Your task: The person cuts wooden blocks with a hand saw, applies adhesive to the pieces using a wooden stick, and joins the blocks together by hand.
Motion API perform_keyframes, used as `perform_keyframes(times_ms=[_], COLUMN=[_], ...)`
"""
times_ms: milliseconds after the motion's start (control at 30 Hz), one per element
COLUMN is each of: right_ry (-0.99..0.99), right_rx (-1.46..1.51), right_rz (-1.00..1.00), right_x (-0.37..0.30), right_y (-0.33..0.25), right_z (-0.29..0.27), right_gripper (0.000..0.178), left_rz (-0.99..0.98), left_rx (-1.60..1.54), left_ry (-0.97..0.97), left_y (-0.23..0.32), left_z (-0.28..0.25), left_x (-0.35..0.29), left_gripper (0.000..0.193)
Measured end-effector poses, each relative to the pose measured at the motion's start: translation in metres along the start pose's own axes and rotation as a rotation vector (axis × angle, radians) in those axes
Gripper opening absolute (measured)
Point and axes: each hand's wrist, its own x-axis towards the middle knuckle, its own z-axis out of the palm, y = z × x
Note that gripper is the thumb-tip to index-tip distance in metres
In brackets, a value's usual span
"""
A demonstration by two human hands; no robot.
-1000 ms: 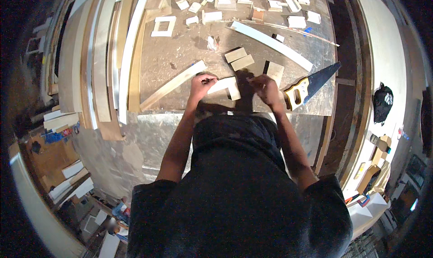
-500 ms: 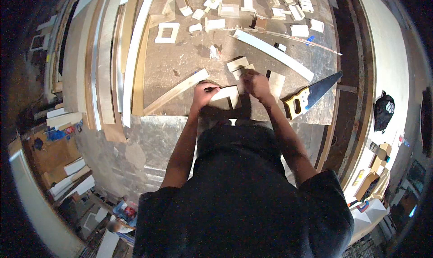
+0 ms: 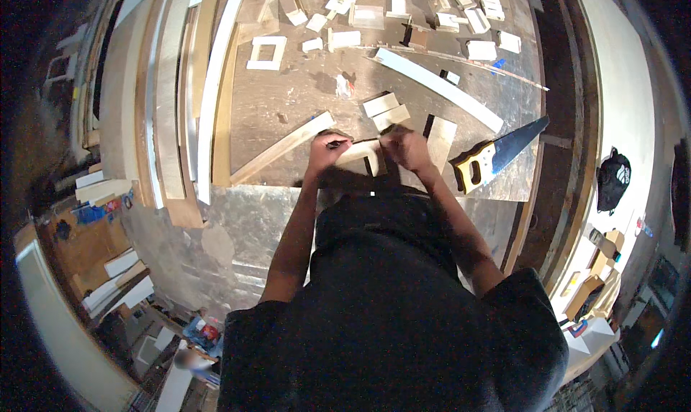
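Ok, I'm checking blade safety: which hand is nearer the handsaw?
Right. The right hand is left of the handsaw, apart from it; the left hand, farther left, is at the left end of the L-shaped wooden piece.

Hard shadows, blurry right hand [image 3: 405, 151]

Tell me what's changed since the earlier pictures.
The right hand has moved left, to the right end of the L-shaped wood piece; whether it grips is unclear. The left hand stays at the piece's left end, and the handsaw lies where it was.
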Motion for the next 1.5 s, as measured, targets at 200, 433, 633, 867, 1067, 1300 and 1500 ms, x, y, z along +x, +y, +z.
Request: perform_keyframes(times_ms=[200, 433, 633, 867, 1067, 1300, 1500], right_ry=[0.333, 0.097, 0.098, 0.118, -0.145, -0.274, 0.006], right_rx=[-0.293, -0.046, -0.151, -0.249, -0.385, -0.441, -0.289], right_rz=[0.152, 0.150, 0.119, -0.041, 0.124, 0.074, 0.200], right_x=[-0.023, -0.049, -0.029, -0.002, 0.022, 0.017, -0.030], right_y=[-0.011, -0.020, -0.028, -0.033, -0.057, -0.045, -0.034], right_z=[-0.028, 0.011, 0.040, 0.064, 0.057, 0.039, 0.024], right_gripper=[0.048, 0.064, 0.074, 0.075, 0.082, 0.089, 0.089], left_rz=[-0.101, 0.034, -0.038, 0.046, 0.058, -0.038, -0.162], left_rx=[0.001, 0.223, 0.284, 0.266, 0.258, 0.262, 0.268], left_ry=[0.002, -0.085, -0.129, -0.035, 0.063, 0.109, 0.009], left_y=[0.003, 0.019, 0.023, 0.003, -0.008, 0.000, 0.024], left_z=[0.000, -0.003, -0.005, 0.001, 0.006, 0.011, 0.000], left_x=[-0.001, -0.005, -0.012, -0.022, -0.034, -0.035, -0.034], left_gripper=[0.015, 0.028, 0.028, 0.023, 0.018, 0.027, 0.043])
